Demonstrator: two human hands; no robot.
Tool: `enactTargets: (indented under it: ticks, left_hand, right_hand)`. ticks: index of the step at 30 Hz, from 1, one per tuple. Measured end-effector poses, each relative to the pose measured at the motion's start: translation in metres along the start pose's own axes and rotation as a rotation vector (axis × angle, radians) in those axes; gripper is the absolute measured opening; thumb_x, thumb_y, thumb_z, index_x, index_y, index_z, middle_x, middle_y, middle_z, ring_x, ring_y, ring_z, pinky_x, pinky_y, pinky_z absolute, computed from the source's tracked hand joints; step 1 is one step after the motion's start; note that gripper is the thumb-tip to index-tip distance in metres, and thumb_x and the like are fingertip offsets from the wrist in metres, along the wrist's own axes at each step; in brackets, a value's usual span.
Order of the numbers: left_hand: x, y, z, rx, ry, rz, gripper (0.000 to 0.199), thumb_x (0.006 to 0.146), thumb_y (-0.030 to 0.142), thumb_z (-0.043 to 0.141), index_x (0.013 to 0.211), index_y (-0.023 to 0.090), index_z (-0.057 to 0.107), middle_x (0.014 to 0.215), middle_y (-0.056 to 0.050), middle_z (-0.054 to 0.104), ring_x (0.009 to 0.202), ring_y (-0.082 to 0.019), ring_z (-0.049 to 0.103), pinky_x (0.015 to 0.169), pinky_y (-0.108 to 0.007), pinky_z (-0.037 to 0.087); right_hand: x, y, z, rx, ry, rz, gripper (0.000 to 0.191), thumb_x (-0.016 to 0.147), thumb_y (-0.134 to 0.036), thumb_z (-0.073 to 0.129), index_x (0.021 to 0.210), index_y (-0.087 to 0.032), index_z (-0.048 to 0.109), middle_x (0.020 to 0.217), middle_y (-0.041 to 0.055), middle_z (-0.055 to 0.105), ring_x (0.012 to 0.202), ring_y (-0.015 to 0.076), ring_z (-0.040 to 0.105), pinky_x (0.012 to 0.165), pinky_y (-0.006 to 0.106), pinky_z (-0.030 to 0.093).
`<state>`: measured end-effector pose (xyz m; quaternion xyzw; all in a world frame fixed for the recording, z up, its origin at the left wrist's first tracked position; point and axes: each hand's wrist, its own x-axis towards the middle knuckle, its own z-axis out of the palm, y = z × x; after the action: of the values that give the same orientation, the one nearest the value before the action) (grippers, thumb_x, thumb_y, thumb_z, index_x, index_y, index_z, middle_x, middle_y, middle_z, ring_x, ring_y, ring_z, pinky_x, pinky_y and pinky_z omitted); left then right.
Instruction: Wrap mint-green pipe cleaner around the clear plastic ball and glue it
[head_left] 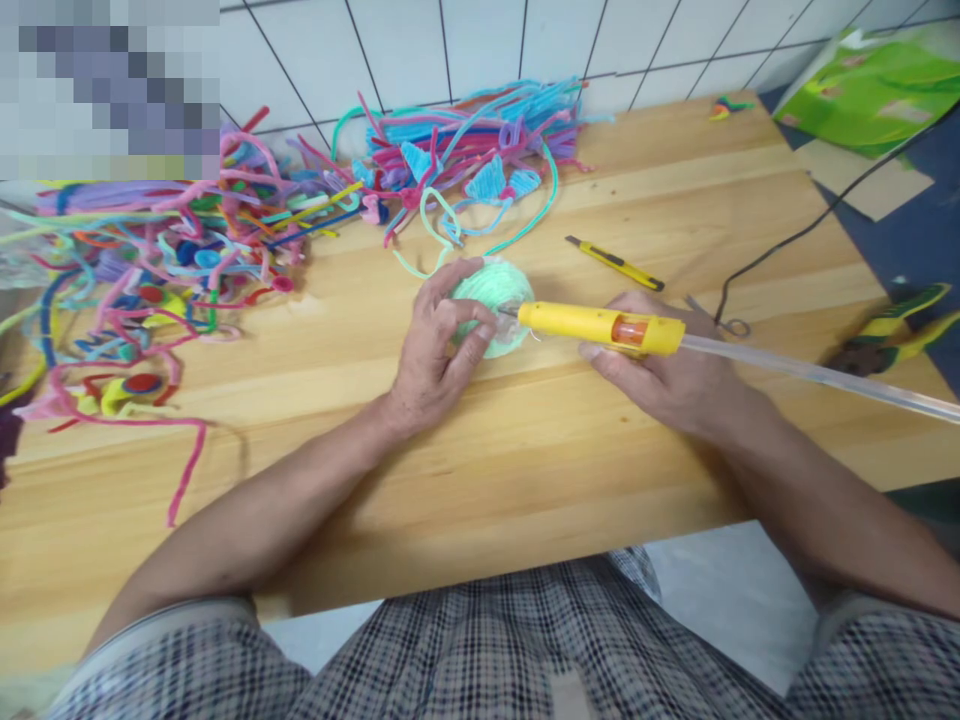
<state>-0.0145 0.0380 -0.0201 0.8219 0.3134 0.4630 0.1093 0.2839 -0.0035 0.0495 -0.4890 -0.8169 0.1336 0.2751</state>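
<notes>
My left hand (442, 345) is closed around the left side of a round, mint-green piece (504, 290) that looks wound from fuzzy pipe cleaner. In my right hand (660, 375) is a yellow hot glue gun (574, 323), with a clear glue stick (817, 373) running out of its back end. The gun's metal nozzle points left and meets, or nearly meets, the pale, shiny middle of the green piece. A thin strand hangs just below the nozzle. My right fingers are partly hidden behind the gun.
Piles of colourful pipe cleaners (472, 150) lie along the tiled wall and the left side (135, 300). A yellow utility knife (615, 264) lies beyond the gun. Scissors (733, 325), a black cable (817, 220) and green-yellow pliers (892, 335) are at the right, below a green bag (870, 95).
</notes>
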Motion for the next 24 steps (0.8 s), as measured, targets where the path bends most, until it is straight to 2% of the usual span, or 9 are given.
enactTargets:
  ticks: [11,18,24]
  left_hand:
    - [0.0001,0.0017,-0.001,-0.015,-0.024,-0.038,0.016,0.118,0.043,0.055,0.128,0.034,0.063,0.168,-0.007,0.061,0.161,-0.027,0.057,0.138,-0.06,0.048]
    - [0.0015,0.0022,-0.0014,0.029,-0.005,0.004,0.012,0.118,0.036,0.058,0.127,0.03,0.062,0.163,-0.01,0.063,0.157,-0.026,0.061,0.13,-0.056,0.057]
    - [0.0016,0.0033,-0.0007,0.023,0.012,0.003,0.011,0.117,0.034,0.06,0.127,0.03,0.063,0.162,-0.01,0.064,0.156,-0.025,0.061,0.13,-0.055,0.058]
  right_hand:
    - [0.0003,0.0025,0.0009,-0.005,-0.009,0.014,0.014,0.102,-0.041,0.066,0.096,-0.03,0.058,0.077,0.0005,0.065,0.068,0.0236,0.063,0.067,0.039,0.051]
    - [-0.001,0.007,0.0032,-0.017,-0.004,-0.002,0.017,0.103,-0.042,0.065,0.094,-0.029,0.057,0.082,0.0016,0.066,0.074,0.0244,0.065,0.07,0.04,0.052]
    - [-0.0013,0.0093,0.0058,-0.02,0.017,-0.003,0.017,0.102,-0.043,0.066,0.095,-0.029,0.06,0.08,0.0009,0.063,0.069,0.0236,0.062,0.068,0.04,0.049]
